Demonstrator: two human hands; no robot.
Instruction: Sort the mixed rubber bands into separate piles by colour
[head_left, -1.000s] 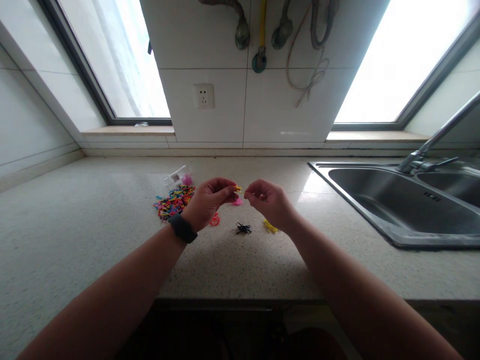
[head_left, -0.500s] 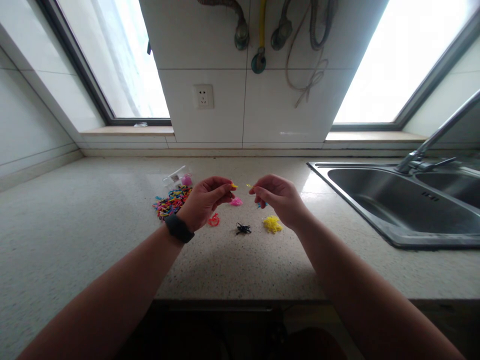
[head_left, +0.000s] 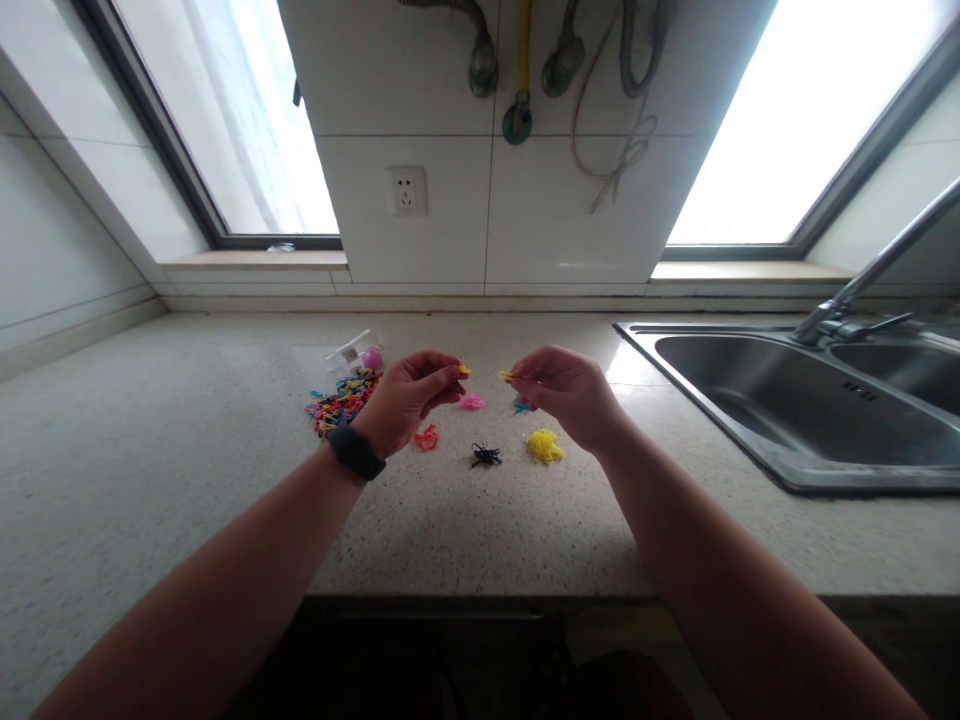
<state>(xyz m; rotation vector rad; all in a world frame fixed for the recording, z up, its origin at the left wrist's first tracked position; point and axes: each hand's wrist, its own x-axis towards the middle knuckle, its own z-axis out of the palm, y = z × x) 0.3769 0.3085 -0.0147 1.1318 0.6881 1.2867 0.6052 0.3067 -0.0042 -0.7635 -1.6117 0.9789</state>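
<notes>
Both hands are raised over the counter, a short gap between their fingertips. My left hand [head_left: 416, 397], with a dark watch on its wrist, pinches small yellow rubber bands [head_left: 465, 371]. Between the thumb and forefinger of my right hand [head_left: 566, 393] is another yellow rubber band [head_left: 505, 375]. A pile of mixed-colour rubber bands [head_left: 337, 402] lies beside my left hand, partly covered by it. Below and around the hands are small heaps: pink bands [head_left: 472, 402], red bands [head_left: 427, 438], black bands [head_left: 486, 456], yellow bands [head_left: 544, 447] and blue bands [head_left: 521, 405], the blue partly hidden by my right hand.
A clear plastic bag [head_left: 349, 350] with something pink lies behind the mixed pile. The speckled counter [head_left: 225, 500] ends at a front edge near me. To the right is a steel sink [head_left: 750, 400] with a tap [head_left: 847, 300]. A tiled wall with a socket [head_left: 407, 191] stands behind.
My right hand has shifted slightly to the right, and the yellow band at its fingertips shows more clearly. My left hand has drawn back slightly left, widening the gap.
</notes>
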